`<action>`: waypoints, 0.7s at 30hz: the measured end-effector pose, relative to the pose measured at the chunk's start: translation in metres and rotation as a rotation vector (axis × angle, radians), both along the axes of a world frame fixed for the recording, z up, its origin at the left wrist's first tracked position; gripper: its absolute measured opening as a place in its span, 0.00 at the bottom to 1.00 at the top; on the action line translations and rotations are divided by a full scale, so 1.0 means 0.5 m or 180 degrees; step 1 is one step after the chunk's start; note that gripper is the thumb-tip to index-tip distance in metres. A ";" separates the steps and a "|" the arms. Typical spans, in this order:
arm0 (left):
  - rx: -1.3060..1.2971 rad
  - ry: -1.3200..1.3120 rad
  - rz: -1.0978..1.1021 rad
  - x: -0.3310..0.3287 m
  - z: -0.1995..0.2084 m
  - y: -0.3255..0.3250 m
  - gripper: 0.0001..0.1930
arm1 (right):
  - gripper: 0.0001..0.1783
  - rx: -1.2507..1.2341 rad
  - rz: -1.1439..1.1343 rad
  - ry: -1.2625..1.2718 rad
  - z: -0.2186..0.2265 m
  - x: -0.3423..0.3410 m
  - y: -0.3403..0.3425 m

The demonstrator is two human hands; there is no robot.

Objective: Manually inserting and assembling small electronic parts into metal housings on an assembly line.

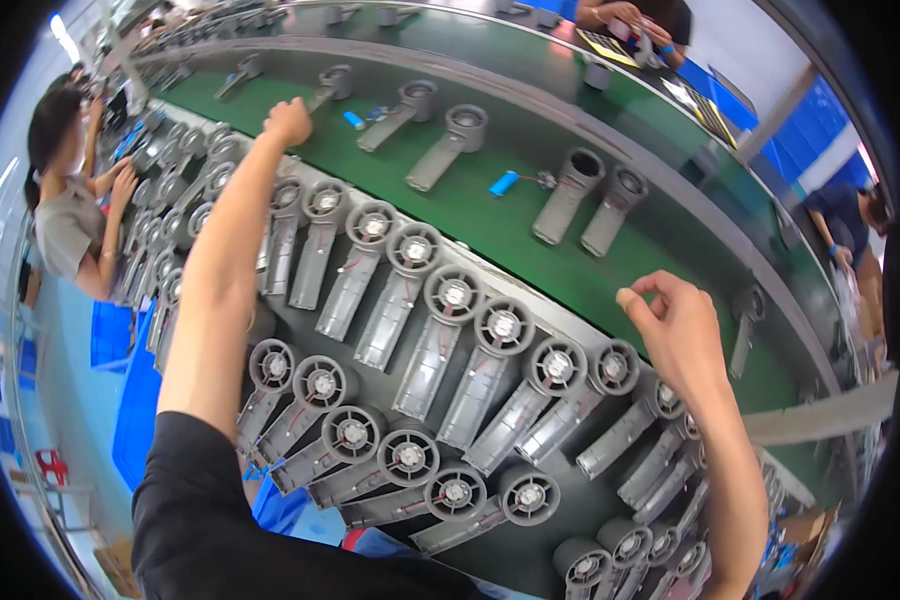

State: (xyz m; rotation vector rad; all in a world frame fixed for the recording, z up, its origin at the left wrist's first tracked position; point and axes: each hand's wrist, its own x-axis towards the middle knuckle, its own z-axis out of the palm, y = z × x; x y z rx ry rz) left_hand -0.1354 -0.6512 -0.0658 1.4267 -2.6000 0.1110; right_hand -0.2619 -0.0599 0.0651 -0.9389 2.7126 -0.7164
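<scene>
My left hand (288,122) reaches over the green conveyor belt (370,170), its fingers drawn together. They meet the handle end of a grey handheld-fan housing (336,82); whether they grip it is hidden. My right hand (678,325) hovers above the near edge of the belt, fingers loosely curled and thumb apart, with nothing visible in it. Further housings lie spaced along the belt, among them a round-headed one (454,145) and a pair (570,195) near a blue cylindrical part (505,184) with wires. Below my hands, rows of fan housings with fitted round grilles (454,292) cover the bench.
A metal rail (610,135) runs behind the belt. At the left, a person (70,200) works at the same bench. Other people are across the line, one with hands (635,20) over a yellow-edged tray. Blue bins (135,420) stand below left.
</scene>
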 end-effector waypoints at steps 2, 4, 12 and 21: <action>-0.0598 -0.0300 -0.0646 0.025 -0.012 -0.059 0.18 | 0.14 0.0001 -0.0106 -0.0016 0.037 0.044 0.058; -0.1374 -0.0234 -0.1229 0.019 0.047 0.005 0.11 | 0.13 -0.0010 -0.0317 -0.0173 0.078 0.090 0.126; -0.0959 0.1353 -0.2228 0.195 0.235 0.324 0.16 | 0.14 -0.0218 -0.2014 -0.0049 0.146 0.233 0.529; 0.0642 0.1302 -0.3316 0.463 0.279 1.047 0.17 | 0.14 0.0460 -0.2557 0.0483 -0.016 0.293 0.940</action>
